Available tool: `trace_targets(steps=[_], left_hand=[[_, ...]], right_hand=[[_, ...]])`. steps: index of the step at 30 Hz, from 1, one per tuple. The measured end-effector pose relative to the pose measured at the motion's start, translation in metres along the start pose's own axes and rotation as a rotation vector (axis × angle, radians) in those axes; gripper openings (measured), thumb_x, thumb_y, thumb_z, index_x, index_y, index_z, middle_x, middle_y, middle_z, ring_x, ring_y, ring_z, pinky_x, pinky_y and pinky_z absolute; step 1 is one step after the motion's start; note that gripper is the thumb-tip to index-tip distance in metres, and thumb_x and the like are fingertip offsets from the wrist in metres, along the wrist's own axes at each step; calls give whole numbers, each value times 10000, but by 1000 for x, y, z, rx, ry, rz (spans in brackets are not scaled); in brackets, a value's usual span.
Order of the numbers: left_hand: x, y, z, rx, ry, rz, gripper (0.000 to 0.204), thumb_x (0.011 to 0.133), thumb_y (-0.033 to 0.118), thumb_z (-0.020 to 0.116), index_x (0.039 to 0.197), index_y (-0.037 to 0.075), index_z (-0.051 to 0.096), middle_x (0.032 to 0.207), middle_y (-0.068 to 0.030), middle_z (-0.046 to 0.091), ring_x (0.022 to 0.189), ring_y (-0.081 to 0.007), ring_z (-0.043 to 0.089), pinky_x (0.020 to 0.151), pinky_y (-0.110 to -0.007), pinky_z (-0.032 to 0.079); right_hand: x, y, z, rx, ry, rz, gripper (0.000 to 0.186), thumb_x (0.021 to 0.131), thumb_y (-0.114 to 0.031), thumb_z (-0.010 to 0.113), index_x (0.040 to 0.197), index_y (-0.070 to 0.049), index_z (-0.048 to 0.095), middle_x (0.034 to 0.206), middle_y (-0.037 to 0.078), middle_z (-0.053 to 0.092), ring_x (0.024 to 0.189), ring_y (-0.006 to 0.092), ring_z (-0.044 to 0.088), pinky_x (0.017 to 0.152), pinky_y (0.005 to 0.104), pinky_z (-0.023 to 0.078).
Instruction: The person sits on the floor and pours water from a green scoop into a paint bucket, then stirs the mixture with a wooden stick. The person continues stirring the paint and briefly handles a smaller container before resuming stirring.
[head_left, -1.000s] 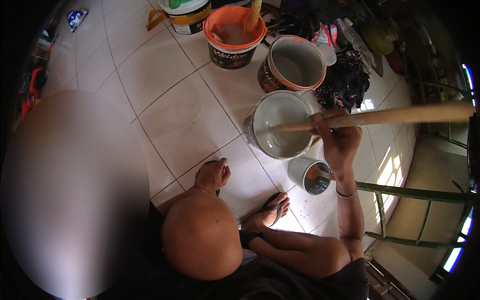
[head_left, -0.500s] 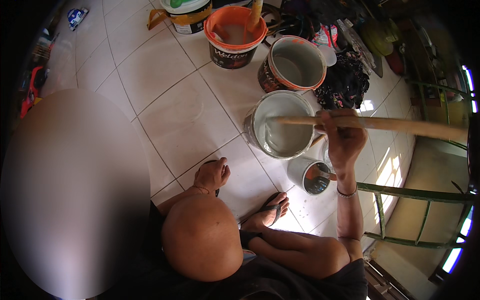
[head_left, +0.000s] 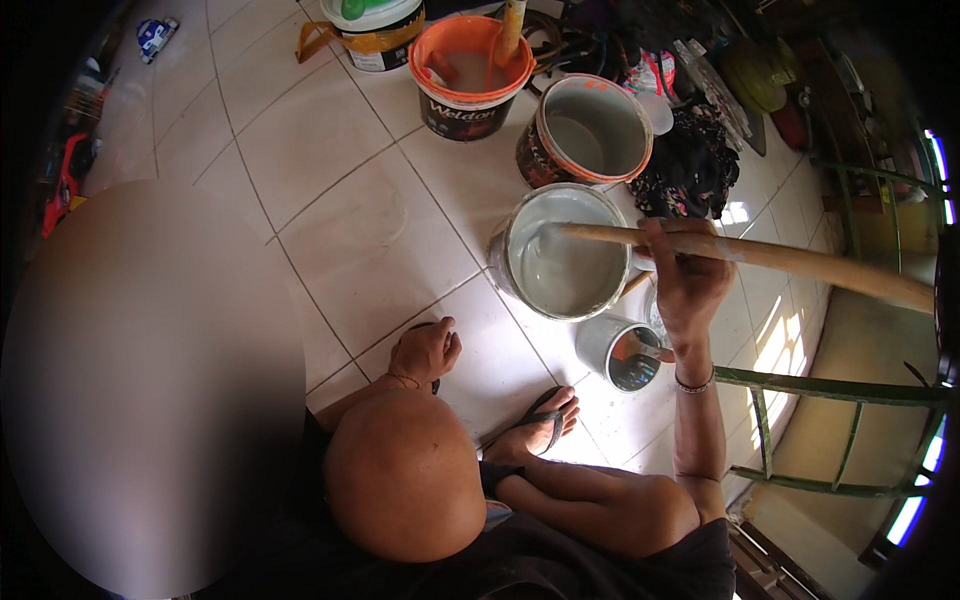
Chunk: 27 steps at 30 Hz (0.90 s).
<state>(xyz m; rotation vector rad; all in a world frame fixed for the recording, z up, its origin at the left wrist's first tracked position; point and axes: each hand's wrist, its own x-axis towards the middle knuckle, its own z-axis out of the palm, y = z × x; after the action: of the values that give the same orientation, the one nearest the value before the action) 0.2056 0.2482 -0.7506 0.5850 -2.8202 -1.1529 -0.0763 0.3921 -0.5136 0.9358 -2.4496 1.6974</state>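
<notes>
My right hand [head_left: 690, 275] is wrapped round a long wooden stick [head_left: 810, 262], which stretches off to the right. The stick's far end dips into pale grey paint [head_left: 585, 275] inside a white bucket [head_left: 501, 268] on the floor. Below that bucket stands a small grey pot [head_left: 595, 347] with a brush-like tool lying in it, its head hidden in part. My left hand [head_left: 424, 350] hangs past my bent knee with its fingers curled in, and nothing shows in them. It is over my sandalled foot, apart from the buckets.
Behind the paint bucket are an orange-rimmed bucket [head_left: 533, 150], an orange bucket [head_left: 466, 112] with a handled tool, and a white bucket [head_left: 375, 40] holding something green. Dark flowered cloth [head_left: 690, 170] lies beside them. A green metal frame [head_left: 830, 388] stands at the right.
The stick's outer end has swung a little lower and nearer, while its other end remains in the paint. My left hand and the buckets stay in place.
</notes>
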Motion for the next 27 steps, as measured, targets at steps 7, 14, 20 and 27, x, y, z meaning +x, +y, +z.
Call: trace_targets(steps=[7, 14, 20, 27], left_hand=[[0, 1, 1, -17, 7, -15, 178, 900, 163, 665, 1027, 51, 611, 660, -76, 649, 611, -301, 673, 567, -431, 551], [-1, -2, 1, -6, -65, -64, 221, 911, 214, 655, 1085, 81, 628, 720, -100, 680, 672, -323, 691, 622, -455, 552], [0, -3, 1, -16, -108, -90, 235, 906, 209, 655, 1097, 77, 624, 728, -112, 680, 680, -338, 688, 634, -462, 554], [-2, -2, 8, 59, -77, -128, 242, 902, 214, 654, 1099, 76, 621, 730, -108, 680, 681, -335, 688, 632, -465, 554]], right_hand=[[-8, -8, -12, -133, -182, 10, 59, 886, 23, 721, 836, 9, 693, 719, 83, 720, 613, 166, 723, 569, 279, 564], [1, 3, 4, 152, 59, 80, 72, 895, 1, 738, 851, 34, 692, 682, 88, 704, 621, 172, 726, 570, 271, 567], [-4, -14, -21, -235, -251, 128, 78, 927, 46, 706, 894, 85, 647, 905, 127, 721, 754, 173, 732, 632, 291, 655], [2, 4, 0, 235, -10, 87, 107, 897, 41, 748, 851, 99, 670, 858, 112, 716, 712, 148, 720, 564, 273, 597]])
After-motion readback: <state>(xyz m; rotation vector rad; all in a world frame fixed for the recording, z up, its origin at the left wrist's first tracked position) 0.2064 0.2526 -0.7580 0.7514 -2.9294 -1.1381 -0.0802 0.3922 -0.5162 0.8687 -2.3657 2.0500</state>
